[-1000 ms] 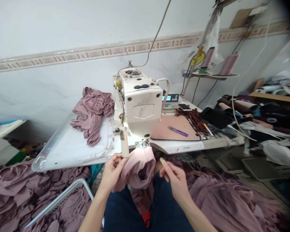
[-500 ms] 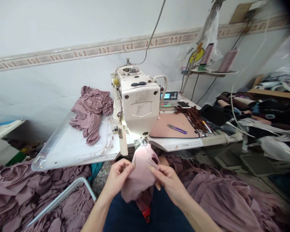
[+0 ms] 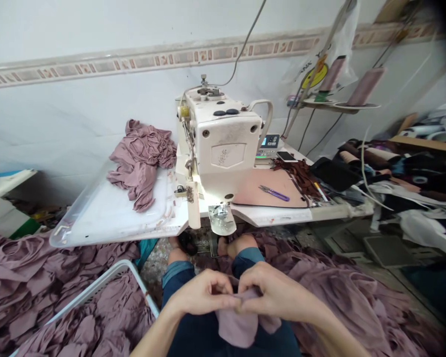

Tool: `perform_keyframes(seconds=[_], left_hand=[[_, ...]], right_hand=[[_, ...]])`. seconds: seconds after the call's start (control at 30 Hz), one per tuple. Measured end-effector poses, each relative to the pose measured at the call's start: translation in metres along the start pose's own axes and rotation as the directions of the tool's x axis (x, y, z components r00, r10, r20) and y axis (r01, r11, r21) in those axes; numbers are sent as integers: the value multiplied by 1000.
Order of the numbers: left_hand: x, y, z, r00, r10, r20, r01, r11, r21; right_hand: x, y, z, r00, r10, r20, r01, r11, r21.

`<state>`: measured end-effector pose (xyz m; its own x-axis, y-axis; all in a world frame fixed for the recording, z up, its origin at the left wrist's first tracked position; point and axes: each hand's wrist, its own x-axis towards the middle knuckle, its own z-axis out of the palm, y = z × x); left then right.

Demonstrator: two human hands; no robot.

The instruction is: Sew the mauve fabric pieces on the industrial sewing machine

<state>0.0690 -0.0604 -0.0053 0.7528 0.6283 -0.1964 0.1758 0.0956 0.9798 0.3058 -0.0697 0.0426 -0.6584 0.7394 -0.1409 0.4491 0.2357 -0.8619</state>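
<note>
My left hand (image 3: 202,296) and my right hand (image 3: 274,295) meet over my lap, both pinched shut on a small mauve fabric piece (image 3: 237,325) that hangs down between them onto my dark blue trousers. The piece is clear of the white sewing machine (image 3: 223,146), whose lit needle plate (image 3: 222,218) stands bare above my knees. My bare feet show under the table edge.
A bunch of mauve fabric (image 3: 141,156) lies on the clear extension tray (image 3: 107,220) left of the machine. Purple snips (image 3: 274,193) rest on the table at right, near a phone and brown strips. Heaps of mauve pieces (image 3: 33,282) fill the floor on both sides.
Both hands have pulled the mauve piece off the machine's needle plate and down to my lap. The right hand, apart a second ago, now grips the piece too.
</note>
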Motion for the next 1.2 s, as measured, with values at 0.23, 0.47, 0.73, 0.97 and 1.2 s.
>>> perform_keyframes(seconds=[0.23, 0.47, 0.73, 0.97, 1.2], left_hand=[[-18, 4, -19, 905, 43, -423, -14, 997, 71], [-16, 32, -32, 850, 312, -424, -165, 923, 348], [-1, 50, -38, 774, 345, -532, -160, 918, 363], [16, 56, -44, 680, 176, -712, -68, 982, 178], [38, 65, -51, 579, 247, -777, -148, 969, 198]], right_hand=[[3, 17, -10, 954, 140, -265, -71, 965, 254], [11, -1, -12, 896, 103, -433, -3, 974, 226], [25, -10, -25, 776, -18, -631, 131, 983, 132], [48, 6, -36, 753, 93, -651, 150, 940, 308], [60, 18, -44, 702, 117, -702, 162, 934, 317]])
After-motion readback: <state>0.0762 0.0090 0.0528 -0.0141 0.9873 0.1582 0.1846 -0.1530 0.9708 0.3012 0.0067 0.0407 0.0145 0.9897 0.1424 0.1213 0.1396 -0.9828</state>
